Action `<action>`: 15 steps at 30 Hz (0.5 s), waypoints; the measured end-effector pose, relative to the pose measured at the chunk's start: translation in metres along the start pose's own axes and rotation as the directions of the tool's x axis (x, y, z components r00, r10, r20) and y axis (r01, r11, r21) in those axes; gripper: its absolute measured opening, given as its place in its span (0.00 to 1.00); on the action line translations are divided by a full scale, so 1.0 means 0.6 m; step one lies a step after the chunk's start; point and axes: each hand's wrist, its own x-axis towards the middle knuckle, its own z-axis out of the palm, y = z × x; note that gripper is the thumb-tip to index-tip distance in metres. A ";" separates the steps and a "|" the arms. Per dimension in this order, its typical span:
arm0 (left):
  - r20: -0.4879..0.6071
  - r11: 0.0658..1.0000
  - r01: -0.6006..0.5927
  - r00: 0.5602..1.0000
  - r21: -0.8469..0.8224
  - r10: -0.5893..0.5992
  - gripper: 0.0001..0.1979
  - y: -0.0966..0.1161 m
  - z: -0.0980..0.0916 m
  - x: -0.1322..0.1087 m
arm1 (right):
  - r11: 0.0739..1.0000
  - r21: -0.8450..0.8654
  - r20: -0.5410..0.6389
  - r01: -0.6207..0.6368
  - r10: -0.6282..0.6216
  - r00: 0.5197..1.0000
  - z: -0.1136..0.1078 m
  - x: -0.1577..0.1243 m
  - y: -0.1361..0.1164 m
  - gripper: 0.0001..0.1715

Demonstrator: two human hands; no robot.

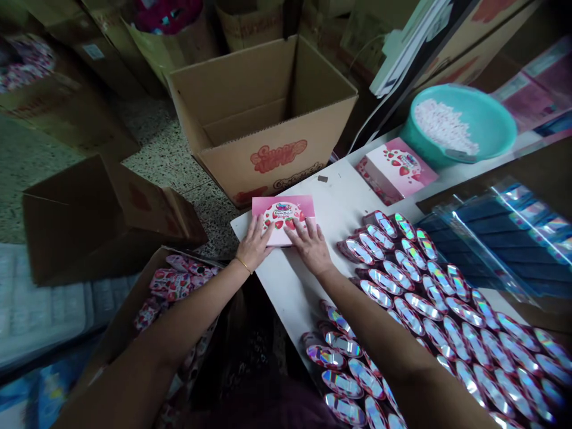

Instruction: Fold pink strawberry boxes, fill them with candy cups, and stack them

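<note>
Both palms down: left hand (254,243) and right hand (311,245), unclenched, pinning pink box (283,215) steady at tabletop (339,196) edge.

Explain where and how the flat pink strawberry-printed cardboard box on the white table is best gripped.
Probably by its two short ends, coming in from left and right: the flat pink cardboard box lies face-up, thin and wide, on the white table, with both ends uncovered.

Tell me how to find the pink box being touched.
Find the open carton. Before it, at the table's corner, lies a pink strawberry box under the left hand and right hand. The other pink box, by the teal bowl, is untouched.
</note>
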 end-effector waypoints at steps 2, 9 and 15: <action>0.027 0.999 0.026 0.999 0.048 -0.027 0.33 0.010 -0.003 -0.003 | 1.000 0.007 -0.004 -0.018 0.018 1.000 0.006 -0.003 -0.008 0.33; 0.194 0.988 0.000 0.981 0.157 -0.031 0.38 0.028 -0.043 0.011 | 0.961 0.252 0.151 -0.118 0.081 0.985 -0.056 -0.016 -0.003 0.38; 0.219 0.989 -0.068 0.975 0.129 0.038 0.40 0.037 -0.039 0.070 | 0.735 0.526 -0.062 -0.427 0.534 0.843 -0.131 -0.253 0.002 0.23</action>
